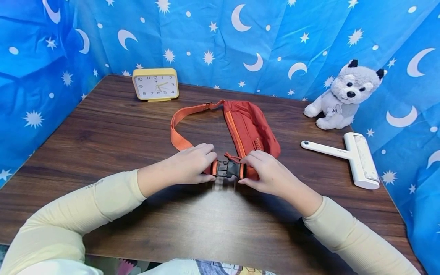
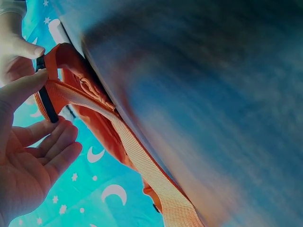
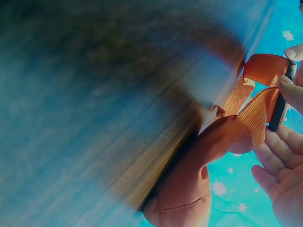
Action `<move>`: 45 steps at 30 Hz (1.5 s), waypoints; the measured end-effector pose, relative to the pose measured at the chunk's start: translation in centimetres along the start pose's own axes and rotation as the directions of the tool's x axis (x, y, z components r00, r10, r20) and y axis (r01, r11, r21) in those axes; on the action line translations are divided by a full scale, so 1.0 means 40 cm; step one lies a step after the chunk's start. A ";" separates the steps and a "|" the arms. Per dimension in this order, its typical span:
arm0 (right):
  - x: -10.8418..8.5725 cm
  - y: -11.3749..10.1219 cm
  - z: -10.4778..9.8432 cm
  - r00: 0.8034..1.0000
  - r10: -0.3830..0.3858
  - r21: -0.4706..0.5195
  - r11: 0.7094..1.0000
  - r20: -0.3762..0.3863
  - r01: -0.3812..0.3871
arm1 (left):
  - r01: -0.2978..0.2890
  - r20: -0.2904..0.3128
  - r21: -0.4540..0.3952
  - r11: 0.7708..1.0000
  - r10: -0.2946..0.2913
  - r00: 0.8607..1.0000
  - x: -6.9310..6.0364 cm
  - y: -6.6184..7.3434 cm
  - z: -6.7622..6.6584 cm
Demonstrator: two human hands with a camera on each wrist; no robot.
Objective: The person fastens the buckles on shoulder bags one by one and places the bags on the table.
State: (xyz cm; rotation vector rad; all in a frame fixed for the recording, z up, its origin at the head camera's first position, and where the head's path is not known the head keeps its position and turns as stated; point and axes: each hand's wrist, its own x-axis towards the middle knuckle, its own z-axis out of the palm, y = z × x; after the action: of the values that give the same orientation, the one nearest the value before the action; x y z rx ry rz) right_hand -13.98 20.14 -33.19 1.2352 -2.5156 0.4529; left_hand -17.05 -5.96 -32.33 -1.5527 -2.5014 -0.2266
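A red-orange waist bag (image 1: 252,126) lies on the table, its orange strap (image 1: 177,128) looping round to the left. In front of the bag, the two halves of a black side-release buckle (image 1: 229,169) meet end to end; whether they are fully latched I cannot tell. My left hand (image 1: 192,166) pinches the pronged half between thumb and fingers. On the other side my right hand (image 1: 268,173) pinches the socket half. Both wrist views show thumb and fingertips on the edges of the black buckle (image 2: 48,101), with the webbing (image 3: 258,113) running from it.
A dark wooden table (image 1: 113,126) carries everything. Toward the back left stands a yellow clock (image 1: 156,84). A grey-and-white plush dog (image 1: 345,95) sits at the back right, with a white lint roller (image 1: 361,162) in front of it. Blue patterned cloth (image 1: 220,42) hangs behind.
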 end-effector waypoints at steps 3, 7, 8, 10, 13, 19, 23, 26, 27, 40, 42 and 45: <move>0.000 0.001 0.001 1.000 -0.002 0.002 1.000 -0.002 0.002 | -0.007 -0.007 -0.005 1.000 0.007 1.000 0.001 -0.001 0.002; 0.002 0.000 0.001 1.000 0.002 0.001 1.000 0.001 -0.002 | -0.011 -0.014 -0.008 1.000 0.011 1.000 0.002 -0.001 0.004; 0.002 -0.001 0.001 1.000 0.002 0.001 1.000 0.002 -0.002 | -0.011 -0.013 -0.009 1.000 0.010 1.000 0.002 0.000 0.004; 0.003 -0.001 0.001 1.000 0.002 0.000 1.000 0.002 -0.002 | -0.010 -0.013 -0.007 1.000 0.010 1.000 0.003 0.001 0.003; 0.004 0.000 0.003 1.000 -0.001 0.000 1.000 0.001 0.001 | -0.007 -0.008 -0.006 1.000 0.007 1.000 0.003 0.001 0.003; 0.007 -0.003 0.004 1.000 -0.008 0.005 1.000 -0.008 0.008 | -0.009 0.001 -0.008 1.000 0.009 1.000 0.006 0.004 0.000; 0.007 -0.002 0.005 1.000 -0.011 0.010 1.000 -0.007 0.011 | -0.014 -0.003 -0.010 1.000 0.014 1.000 0.006 0.005 -0.001; 0.009 -0.003 0.004 1.000 -0.013 0.015 1.000 -0.001 0.013 | -0.011 -0.002 -0.009 1.000 0.011 1.000 0.006 0.005 0.000; 0.009 -0.003 0.004 1.000 -0.015 0.016 1.000 -0.001 0.015 | -0.010 -0.001 -0.010 1.000 0.010 1.000 0.006 0.005 0.001; 0.007 -0.004 0.002 1.000 -0.008 0.030 1.000 0.020 0.007 | -0.036 -0.057 -0.036 0.999 0.034 0.998 0.007 0.004 0.006; 0.006 -0.004 0.001 1.000 -0.002 0.028 1.000 0.028 0.002 | -0.045 -0.070 -0.034 0.998 0.042 0.997 0.007 0.003 0.008; 0.007 -0.005 -0.001 1.000 0.000 0.032 0.999 0.030 -0.001 | -0.056 -0.094 -0.027 0.998 0.054 0.994 0.007 0.002 0.009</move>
State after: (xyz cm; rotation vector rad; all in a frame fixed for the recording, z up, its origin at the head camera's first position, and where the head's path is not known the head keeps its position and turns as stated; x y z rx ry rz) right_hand -13.97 19.86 -33.01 1.2627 -2.5429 0.4801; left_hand -17.11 -5.59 -32.60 -1.5816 -2.3913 -0.3218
